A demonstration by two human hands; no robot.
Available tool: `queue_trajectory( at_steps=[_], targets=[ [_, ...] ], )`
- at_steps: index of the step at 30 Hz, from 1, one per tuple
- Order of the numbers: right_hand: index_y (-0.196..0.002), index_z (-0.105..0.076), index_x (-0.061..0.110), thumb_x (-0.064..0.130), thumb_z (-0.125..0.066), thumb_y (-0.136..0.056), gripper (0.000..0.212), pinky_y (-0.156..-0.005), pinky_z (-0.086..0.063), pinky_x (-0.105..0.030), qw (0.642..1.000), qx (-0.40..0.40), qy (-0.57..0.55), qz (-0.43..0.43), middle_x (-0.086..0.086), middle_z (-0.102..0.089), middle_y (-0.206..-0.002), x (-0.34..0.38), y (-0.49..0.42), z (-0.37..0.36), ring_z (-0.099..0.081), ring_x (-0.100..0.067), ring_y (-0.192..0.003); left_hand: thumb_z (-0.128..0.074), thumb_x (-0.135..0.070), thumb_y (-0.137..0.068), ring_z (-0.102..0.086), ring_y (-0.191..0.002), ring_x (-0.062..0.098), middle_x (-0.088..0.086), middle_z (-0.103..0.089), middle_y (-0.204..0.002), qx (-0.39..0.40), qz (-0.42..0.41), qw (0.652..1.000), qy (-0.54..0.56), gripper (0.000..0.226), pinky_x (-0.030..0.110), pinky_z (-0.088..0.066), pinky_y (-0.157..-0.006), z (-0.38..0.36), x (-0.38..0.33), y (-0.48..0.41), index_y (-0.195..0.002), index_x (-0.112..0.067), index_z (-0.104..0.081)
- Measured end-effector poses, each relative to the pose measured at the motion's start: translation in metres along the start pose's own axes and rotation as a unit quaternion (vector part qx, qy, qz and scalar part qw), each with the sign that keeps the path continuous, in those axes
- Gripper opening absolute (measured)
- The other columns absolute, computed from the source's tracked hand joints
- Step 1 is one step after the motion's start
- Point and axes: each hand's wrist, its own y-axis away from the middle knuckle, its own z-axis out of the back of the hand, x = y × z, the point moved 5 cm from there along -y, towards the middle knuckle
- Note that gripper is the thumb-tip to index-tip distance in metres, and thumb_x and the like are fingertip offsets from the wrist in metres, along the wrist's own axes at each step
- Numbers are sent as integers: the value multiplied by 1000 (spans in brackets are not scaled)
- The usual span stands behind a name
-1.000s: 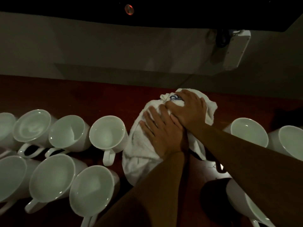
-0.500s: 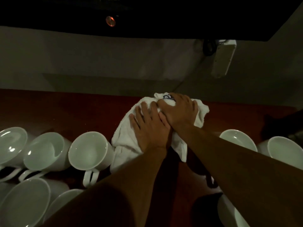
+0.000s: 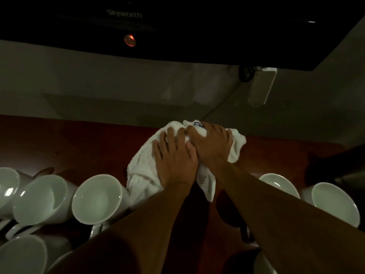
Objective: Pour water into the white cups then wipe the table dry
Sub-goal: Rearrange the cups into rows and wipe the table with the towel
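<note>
The wiping step is under way. The white towel point(image 3: 144, 175) lies bunched on the table point(image 3: 79, 147) under both hands, close to the table's far edge. The left hand point(image 3: 175, 161) lies flat on it, fingers point(image 3: 169, 139) spread and pressing. The right hand point(image 3: 212, 144) sits just beside it and curls its fingers point(image 3: 223, 133) over the bunched far end. To do this well, I judge, put the weight through the flat palm, drag in overlapping strokes, and turn to a dry fold once this one is soaked. A loose towel tail could knock the cups just left of the fingers. Counted: one towel, two hands and eight white cups point(image 3: 98, 198), five left of the fingers and three right, several only partly seen.
</note>
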Motion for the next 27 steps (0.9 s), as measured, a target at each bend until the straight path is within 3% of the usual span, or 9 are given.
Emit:
queue_trajectory(
  at_steps=[3,6,10,14,17,18,20,22,27],
  targets=[
    [-112,-60,11,70,-49,-89,64,-112,-33,-40,990,-41,-49,123,-8,-57,-125,-9,23,7,-52,-24,-122,-19,-44,-105,-9,-153,26,8,-15,-166,4,-11,1000,-6,56,47,-5,-123,3,2,8,-158,-25,-17],
    [-142,-44,15,59,-42,-98,63,-120,-21,-44,957,8,-63,282,-9,-43,-150,-18,53,5,-37,-25,-141,-18,-46,-105,-12,-153,25,7,-16,-166,9,-8,1000,-19,56,48,-8,-123,4,9,20,-158,-25,-16],
    [-156,-20,27,68,-36,-95,75,-122,-10,-52,950,-7,77,301,-6,-20,-163,-17,59,2,-17,-26,-150,-21,-48,-106,-9,-153,28,10,-10,-167,12,-5,999,-37,60,50,-5,-123,4,10,38,-159,-23,-9],
    [-156,-13,33,72,-39,-92,80,-122,2,-53,951,3,31,307,1,-10,-166,-33,63,-8,-4,-24,-153,-26,-50,-105,-2,-153,33,18,5,-165,50,4,998,-38,70,53,-4,-123,-2,7,60,-158,-17,6],
    [-156,-14,34,74,-38,-91,80,-122,3,-54,947,3,34,321,3,-9,-166,-46,70,-13,-2,-23,-153,-13,-37,-107,-37,-142,43,33,-30,-154,-47,98,993,36,61,59,-31,-115,18,8,73,-149,3,-32],
    [-156,-14,35,74,-38,-90,80,-122,3,-54,944,5,39,328,3,-8,-167,-49,72,-15,-2,-23,-153,-13,-36,-107,-36,-143,39,26,-34,-155,-58,94,993,51,59,57,-28,-117,18,8,81,-149,-2,-37],
    [-156,-14,35,75,-38,-90,81,-122,3,-54,938,13,49,343,4,-8,-167,-57,76,-17,-2,-23,-153,-20,-44,-105,-18,-151,33,14,-18,-164,-1,55,998,13,59,54,-10,-122,1,6,98,-157,-16,-23],
    [-156,-16,36,74,-39,-90,79,-121,3,-54,931,18,53,361,4,-9,-166,-63,81,-19,-3,-23,-153,-20,-51,-103,-11,-153,34,16,-8,-166,30,56,997,-42,65,56,-8,-121,-9,8,115,-159,-19,-10],
    [-155,-13,40,76,-35,-90,78,-120,4,-55,911,45,94,400,5,-7,-167,-73,93,-26,-1,-22,-153,-28,-51,-101,-45,-137,39,23,-44,-150,-78,75,993,-52,63,57,-39,-110,6,3,142,-145,-10,-47]
  ],
)
